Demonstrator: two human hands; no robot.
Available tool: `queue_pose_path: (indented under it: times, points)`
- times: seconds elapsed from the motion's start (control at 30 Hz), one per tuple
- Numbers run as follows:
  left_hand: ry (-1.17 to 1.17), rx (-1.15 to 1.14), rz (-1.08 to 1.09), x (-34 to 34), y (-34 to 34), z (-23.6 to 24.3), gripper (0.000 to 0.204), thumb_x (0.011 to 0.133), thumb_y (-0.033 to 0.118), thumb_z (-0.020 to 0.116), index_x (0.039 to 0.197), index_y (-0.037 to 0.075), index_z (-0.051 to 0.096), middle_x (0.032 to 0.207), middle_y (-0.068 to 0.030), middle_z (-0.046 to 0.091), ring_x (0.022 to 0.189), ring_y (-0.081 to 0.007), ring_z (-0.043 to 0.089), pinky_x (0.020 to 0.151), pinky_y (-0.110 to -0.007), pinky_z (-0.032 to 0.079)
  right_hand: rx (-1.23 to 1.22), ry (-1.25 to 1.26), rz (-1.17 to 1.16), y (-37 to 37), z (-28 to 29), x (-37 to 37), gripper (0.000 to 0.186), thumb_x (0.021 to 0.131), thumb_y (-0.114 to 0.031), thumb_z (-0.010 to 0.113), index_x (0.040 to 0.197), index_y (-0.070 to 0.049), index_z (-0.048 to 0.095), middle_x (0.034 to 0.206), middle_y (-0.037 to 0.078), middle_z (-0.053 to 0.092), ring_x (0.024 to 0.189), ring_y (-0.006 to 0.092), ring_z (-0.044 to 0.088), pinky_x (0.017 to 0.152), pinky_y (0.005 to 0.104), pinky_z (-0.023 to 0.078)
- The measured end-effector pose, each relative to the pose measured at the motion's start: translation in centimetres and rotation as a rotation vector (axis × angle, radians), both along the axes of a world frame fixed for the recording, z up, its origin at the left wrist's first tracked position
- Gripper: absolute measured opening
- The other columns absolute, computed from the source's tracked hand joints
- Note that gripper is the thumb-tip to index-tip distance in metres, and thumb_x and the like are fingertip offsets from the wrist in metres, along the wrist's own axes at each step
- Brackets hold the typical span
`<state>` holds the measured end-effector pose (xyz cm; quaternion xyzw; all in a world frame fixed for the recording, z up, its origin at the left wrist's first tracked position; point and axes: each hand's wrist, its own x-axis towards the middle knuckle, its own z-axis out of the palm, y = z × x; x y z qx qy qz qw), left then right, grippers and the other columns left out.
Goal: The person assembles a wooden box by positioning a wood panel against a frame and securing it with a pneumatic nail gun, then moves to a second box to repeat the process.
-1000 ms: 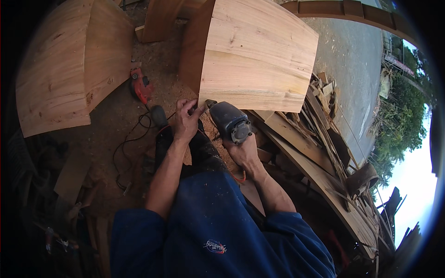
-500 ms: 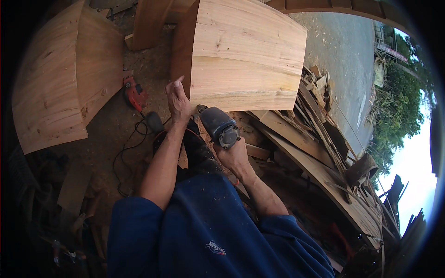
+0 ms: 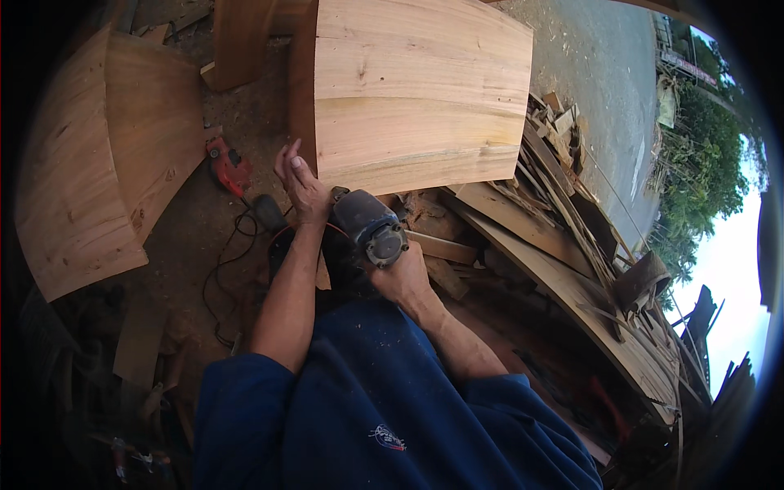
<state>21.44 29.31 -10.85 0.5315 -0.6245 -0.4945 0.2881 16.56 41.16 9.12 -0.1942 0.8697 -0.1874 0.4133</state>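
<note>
A large curved panel of pale wood [image 3: 416, 90] stands upright in front of me. My left hand [image 3: 300, 184] rests with fingers spread against the panel's lower left corner and holds nothing. My right hand [image 3: 400, 278] grips the body of a grey handheld power grinder [image 3: 367, 224], which sits just below the panel's bottom edge, apart from the wood. My forearms in blue sleeves come up from the lower edge.
A second curved wood panel [image 3: 98, 163] leans at the left. A red power tool [image 3: 229, 163] with a black cable [image 3: 220, 278] lies on the dirt between the panels. Scrap planks and offcuts [image 3: 563, 261] pile up at the right; a paved road [image 3: 604, 73] runs beyond.
The view has shifted closer to the panel. My left hand rose from the grinder area to the panel's lower left corner and opened. The grinder stays in my right hand.
</note>
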Motion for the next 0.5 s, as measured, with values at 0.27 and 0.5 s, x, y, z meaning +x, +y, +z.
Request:
queue_pose_path:
  times: [0.27, 0.5]
  points:
    - [-0.017, -0.057, 0.032, -0.27, 0.31, -0.03, 0.043, 0.112, 0.026, 0.028, 0.136, 0.001, 0.052, 0.146, -0.0263, 0.036, 0.137, -0.0391, 0.037, 0.113, -0.047, 0.033, 0.004, 0.016, 0.02, 0.69, -0.84, 0.19, 0.031, 0.079, -0.015, 0.073, 0.107, 0.0, 0.069, 0.093, 0.024, 0.073, 0.096, 0.0414, 0.07, 0.083, 0.0448, 0.057]
    - [0.03, -0.027, 0.078, 0.11, 0.41, 0.52, 0.043, 0.111, 0.025, 0.029, 0.138, 0.0, 0.051, 0.147, -0.0274, 0.034, 0.139, -0.039, 0.036, 0.113, -0.047, 0.033, -0.008, 0.061, 0.051, 0.31, -0.61, 0.6, 0.027, 0.079, -0.013, 0.072, 0.102, 0.0, 0.069, 0.091, 0.024, 0.072, 0.094, 0.042, 0.07, 0.081, 0.0453, 0.057]
